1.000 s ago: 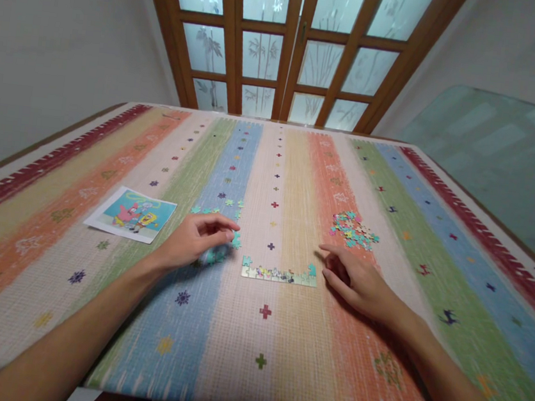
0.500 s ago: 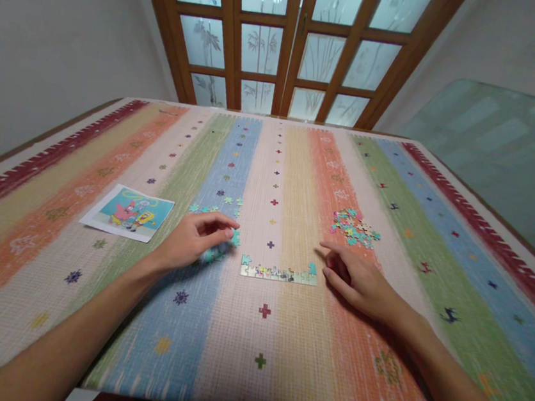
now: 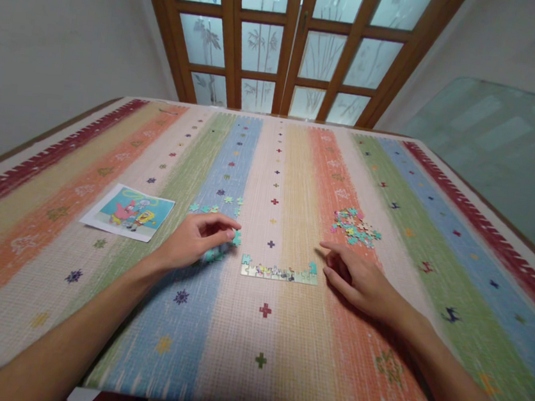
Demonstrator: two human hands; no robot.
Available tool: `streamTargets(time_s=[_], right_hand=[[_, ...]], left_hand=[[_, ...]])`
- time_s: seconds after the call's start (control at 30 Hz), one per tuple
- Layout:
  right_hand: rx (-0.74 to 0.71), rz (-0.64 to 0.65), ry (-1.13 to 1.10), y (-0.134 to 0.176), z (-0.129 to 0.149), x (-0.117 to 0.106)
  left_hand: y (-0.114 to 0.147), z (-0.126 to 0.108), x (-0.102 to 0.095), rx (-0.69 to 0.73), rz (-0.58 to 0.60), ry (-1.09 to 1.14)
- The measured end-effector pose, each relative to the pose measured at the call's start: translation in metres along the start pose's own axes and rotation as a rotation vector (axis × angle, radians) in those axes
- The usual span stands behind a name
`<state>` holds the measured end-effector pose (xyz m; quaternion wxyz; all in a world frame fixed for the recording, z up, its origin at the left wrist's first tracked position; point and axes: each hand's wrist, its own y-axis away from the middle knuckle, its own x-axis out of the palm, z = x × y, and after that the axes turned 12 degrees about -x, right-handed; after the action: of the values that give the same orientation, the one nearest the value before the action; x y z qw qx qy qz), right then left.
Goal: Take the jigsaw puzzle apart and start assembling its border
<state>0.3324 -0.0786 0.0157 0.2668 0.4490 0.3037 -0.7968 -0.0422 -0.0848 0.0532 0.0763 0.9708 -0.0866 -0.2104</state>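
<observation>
My left hand (image 3: 198, 238) hovers low over the blue stripe, thumb and index finger drawn together. A teal jigsaw piece (image 3: 237, 238) shows right at those fingertips. Partly hidden under the palm lie more teal pieces (image 3: 214, 255), and several loose ones (image 3: 215, 209) are laid out just beyond the hand. Between the hands is a joined strip of jigsaw (image 3: 279, 273), its two ends rising one piece higher. My right hand (image 3: 353, 274) rests just right of the strip, index finger stretched out, thumb apart from it, nothing visible in its grasp.
A heap of mixed jigsaw pieces (image 3: 354, 227) lies beyond my right hand. On the left is a printed cartoon picture (image 3: 128, 212). A striped cloth (image 3: 262, 335) covers the table, with wooden glass-paned doors (image 3: 290, 42) behind it.
My left fingertips have shifted very slightly to the right. The right hand, the strip and the loose pieces look the same.
</observation>
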Motion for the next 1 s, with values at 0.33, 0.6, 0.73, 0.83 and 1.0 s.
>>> streamTargets(time_s=[0.33, 0.6, 0.73, 0.83, 1.0], right_hand=[[-0.001, 0.006, -0.01, -0.002, 0.002, -0.001], [-0.017, 0.015, -0.019, -0.003, 0.005, -0.003], [-0.021, 0.015, -0.015, -0.003, 0.005, -0.003], [-0.024, 0.021, -0.012, -0.004, 0.005, -0.003], [-0.033, 0.017, -0.003, -0.005, 0.007, -0.004]], left_hand=[[-0.003, 0.006, 0.005, 0.031, 0.021, -0.119], [-0.006, 0.004, 0.019, 0.1, -0.004, -0.248], [-0.008, 0.006, 0.021, 0.135, -0.01, -0.259], [-0.01, 0.007, 0.021, 0.152, -0.013, -0.278], [-0.011, 0.008, 0.02, 0.155, -0.012, -0.299]])
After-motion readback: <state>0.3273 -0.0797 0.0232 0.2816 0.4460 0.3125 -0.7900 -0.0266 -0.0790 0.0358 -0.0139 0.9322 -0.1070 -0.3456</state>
